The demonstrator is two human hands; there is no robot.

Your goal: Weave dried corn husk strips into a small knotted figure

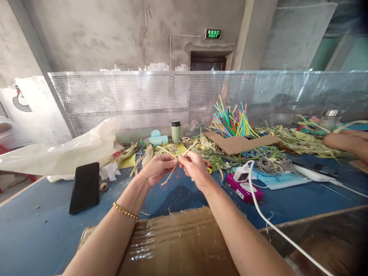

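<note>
My left hand and my right hand meet above the blue table, fingers pinched together. Both grip thin pale straw strips that cross between them; one strip sticks up to the right, another hangs down toward the table. A gold bead bracelet circles my left wrist. Behind the hands lies a heap of dried straw and green fibres.
A black phone lies at left beside a white plastic bag. A pink device with a white cable, a face mask, cardboard, coloured strips and a green flask sit behind. Another person's arm rests at right. A taped carton is near me.
</note>
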